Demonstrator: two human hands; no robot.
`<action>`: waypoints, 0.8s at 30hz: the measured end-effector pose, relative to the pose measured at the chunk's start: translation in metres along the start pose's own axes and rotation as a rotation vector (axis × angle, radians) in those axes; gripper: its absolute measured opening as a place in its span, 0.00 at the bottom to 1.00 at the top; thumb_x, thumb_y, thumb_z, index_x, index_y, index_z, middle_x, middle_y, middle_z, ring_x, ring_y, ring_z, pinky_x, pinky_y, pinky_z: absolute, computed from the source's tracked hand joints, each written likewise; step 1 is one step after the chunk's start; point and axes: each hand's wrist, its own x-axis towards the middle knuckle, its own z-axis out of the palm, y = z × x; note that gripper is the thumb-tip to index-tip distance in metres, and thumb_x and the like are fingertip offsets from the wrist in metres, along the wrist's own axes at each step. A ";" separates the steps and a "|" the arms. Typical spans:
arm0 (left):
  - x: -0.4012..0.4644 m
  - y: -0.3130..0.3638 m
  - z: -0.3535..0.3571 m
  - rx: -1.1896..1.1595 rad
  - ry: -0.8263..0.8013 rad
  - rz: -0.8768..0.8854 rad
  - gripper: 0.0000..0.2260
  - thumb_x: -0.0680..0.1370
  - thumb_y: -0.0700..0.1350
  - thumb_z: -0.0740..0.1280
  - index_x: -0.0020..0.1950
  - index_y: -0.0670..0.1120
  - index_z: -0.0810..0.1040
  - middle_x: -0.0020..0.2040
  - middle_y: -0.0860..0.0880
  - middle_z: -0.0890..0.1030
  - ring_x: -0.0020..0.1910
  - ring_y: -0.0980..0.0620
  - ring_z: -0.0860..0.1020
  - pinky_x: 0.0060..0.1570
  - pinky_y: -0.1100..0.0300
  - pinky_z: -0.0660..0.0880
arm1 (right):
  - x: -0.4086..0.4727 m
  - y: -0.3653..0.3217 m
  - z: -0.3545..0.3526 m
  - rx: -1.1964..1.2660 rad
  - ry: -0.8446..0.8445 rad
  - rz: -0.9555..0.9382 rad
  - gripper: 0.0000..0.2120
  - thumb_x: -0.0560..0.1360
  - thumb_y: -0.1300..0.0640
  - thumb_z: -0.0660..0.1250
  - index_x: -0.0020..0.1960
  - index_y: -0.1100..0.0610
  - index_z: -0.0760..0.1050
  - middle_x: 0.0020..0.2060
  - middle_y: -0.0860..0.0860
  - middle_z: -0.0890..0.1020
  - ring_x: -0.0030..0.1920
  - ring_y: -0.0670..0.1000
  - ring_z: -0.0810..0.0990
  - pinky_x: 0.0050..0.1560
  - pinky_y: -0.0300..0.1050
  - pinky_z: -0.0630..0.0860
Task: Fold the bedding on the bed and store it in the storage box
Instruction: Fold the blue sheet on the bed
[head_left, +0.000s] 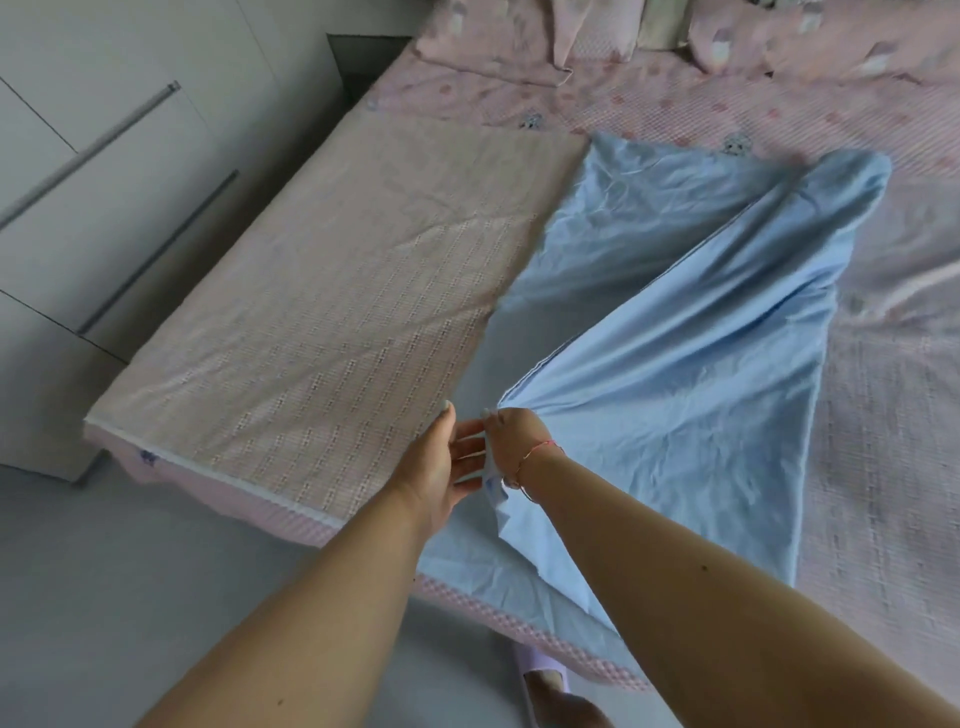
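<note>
Right hand (511, 436) pinching blue sheet (675, 374) corner; left hand (441, 462) spread at 9 o'clock. I'd match corners, keep edge taut.

1. Both bare forearms reach forward from the bottom edge of the view and converge above the near edge of the pale blue cotton sheet (691, 395).
2. The right hand (514, 436) is clenched on a gathered corner of that sheet, knuckles up, cloth bunched in its fist and trailing below the wrist.
3. A thin red-and-gold bracelet (530, 462) circles the right wrist.
4. The left hand (441, 462) is just left of the sheet's gathered corner, palm turned toward the right hand, fingers (467, 434) loosely spread and touching the cloth, thumb raised.
</note>
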 end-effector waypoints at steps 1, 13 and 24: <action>0.007 0.002 -0.009 0.001 0.024 -0.016 0.25 0.83 0.60 0.49 0.52 0.45 0.80 0.43 0.46 0.84 0.43 0.49 0.81 0.46 0.55 0.76 | 0.003 -0.006 0.008 0.000 -0.018 0.027 0.16 0.82 0.57 0.54 0.58 0.65 0.76 0.43 0.57 0.77 0.34 0.51 0.71 0.32 0.35 0.71; 0.085 -0.008 -0.109 0.113 0.046 -0.273 0.29 0.81 0.63 0.48 0.46 0.45 0.80 0.37 0.45 0.81 0.37 0.47 0.77 0.40 0.56 0.72 | 0.065 -0.003 0.098 -0.122 -0.257 0.309 0.25 0.79 0.58 0.62 0.72 0.64 0.60 0.51 0.61 0.81 0.51 0.61 0.80 0.44 0.45 0.75; 0.160 0.006 -0.098 0.755 -0.227 -0.008 0.23 0.63 0.71 0.60 0.53 0.63 0.77 0.53 0.49 0.83 0.54 0.47 0.80 0.60 0.44 0.74 | 0.110 0.024 0.061 0.317 0.275 0.411 0.22 0.82 0.46 0.50 0.52 0.60 0.76 0.31 0.54 0.75 0.29 0.51 0.72 0.32 0.41 0.70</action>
